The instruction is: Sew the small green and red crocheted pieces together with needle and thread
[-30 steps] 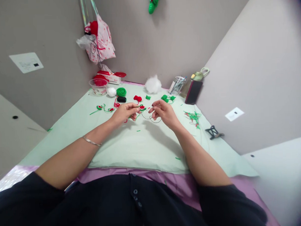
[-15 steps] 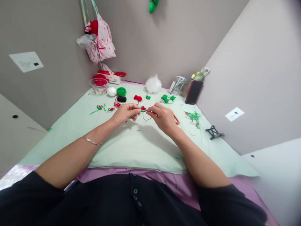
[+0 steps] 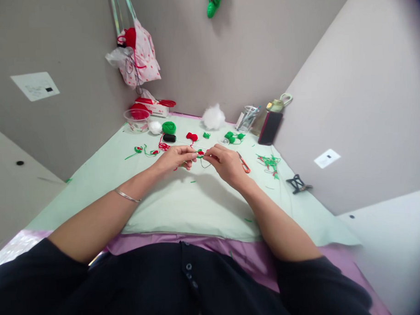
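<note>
Right hand (image 3: 228, 164) has come leftward to the red-green piece (image 3: 200, 153), its fingertips closed together. Left hand (image 3: 173, 159) pinches this piece.

shirt (image 3: 138, 284) was near-black | small round buttons (image 3: 188, 267) ran down its front | sleeves (image 3: 314, 282) were dark, loose, elbow-length | thin silver bracelet (image 3: 127, 196) sat on left forearm (image 3: 101, 214)

The small red and green piece (image 3: 200, 153) you hold looks like textured matt yarn, while the bracelet (image 3: 127, 195) you wear has the bright gloss of smooth metal and your black shirt (image 3: 145, 284) is dull cloth. Before you, the pale green cover (image 3: 184, 209) is matt, lightly creased fabric, the white tuft (image 3: 213, 117) rough, fluffy fibre, the round tub (image 3: 137, 127) clear, shiny plastic, and the phone (image 3: 270, 129) smooth-fronted.
</note>
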Motion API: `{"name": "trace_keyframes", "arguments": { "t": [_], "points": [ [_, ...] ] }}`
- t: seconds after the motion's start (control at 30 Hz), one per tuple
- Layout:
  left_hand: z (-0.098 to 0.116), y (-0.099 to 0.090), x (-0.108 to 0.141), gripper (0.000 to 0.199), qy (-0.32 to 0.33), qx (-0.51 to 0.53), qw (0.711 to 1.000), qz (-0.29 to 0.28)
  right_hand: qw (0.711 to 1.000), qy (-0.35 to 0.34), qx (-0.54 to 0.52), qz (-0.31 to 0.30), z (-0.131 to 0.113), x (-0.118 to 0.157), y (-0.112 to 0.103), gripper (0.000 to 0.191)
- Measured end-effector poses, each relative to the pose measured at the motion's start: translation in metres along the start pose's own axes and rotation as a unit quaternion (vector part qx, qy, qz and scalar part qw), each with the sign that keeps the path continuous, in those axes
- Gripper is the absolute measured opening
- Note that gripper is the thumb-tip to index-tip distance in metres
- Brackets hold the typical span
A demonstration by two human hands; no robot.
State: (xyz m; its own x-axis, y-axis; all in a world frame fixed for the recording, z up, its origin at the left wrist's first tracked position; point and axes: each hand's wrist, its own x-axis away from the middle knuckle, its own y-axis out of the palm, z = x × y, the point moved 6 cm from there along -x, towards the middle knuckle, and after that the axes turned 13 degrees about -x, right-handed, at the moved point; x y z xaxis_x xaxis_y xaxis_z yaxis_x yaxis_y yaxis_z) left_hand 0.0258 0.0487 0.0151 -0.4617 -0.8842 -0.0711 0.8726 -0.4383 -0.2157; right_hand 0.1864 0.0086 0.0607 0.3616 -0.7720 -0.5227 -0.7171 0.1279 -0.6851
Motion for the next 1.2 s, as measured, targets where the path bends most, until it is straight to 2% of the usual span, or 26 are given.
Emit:
{"name": "trace_keyframes", "arguments": {
  "t": [0.2,0.33,0.47,0.67,0.9,1.2],
  "points": [
    [0.007,0.002,0.002,0.026,-0.015,0.048,0.998,-0.035,0.986,0.053,-0.161,0.007,0.013,-0.002,-0.002,0.025],
    [0.012,0.004,0.004,0.026,-0.015,0.05,0.998,-0.036,0.975,0.07,-0.213,0.012,0.016,-0.003,-0.001,0.03],
    [0.015,0.005,0.005,0.024,-0.007,0.034,0.999,-0.033,0.98,0.036,-0.197,0.021,0.009,-0.003,-0.003,0.033],
    [0.009,0.005,0.003,0.029,-0.003,0.043,0.999,-0.029,0.993,-0.006,-0.114,0.029,0.004,-0.003,-0.009,0.032],
    [0.005,0.006,0.001,0.034,0.003,0.07,0.996,-0.047,0.995,0.025,-0.074,0.065,0.014,-0.004,-0.015,0.046],
    [0.002,0.008,-0.001,0.03,0.026,0.062,0.996,-0.057,0.986,0.058,-0.152,0.033,0.015,-0.004,-0.008,0.047]
  ]
}}
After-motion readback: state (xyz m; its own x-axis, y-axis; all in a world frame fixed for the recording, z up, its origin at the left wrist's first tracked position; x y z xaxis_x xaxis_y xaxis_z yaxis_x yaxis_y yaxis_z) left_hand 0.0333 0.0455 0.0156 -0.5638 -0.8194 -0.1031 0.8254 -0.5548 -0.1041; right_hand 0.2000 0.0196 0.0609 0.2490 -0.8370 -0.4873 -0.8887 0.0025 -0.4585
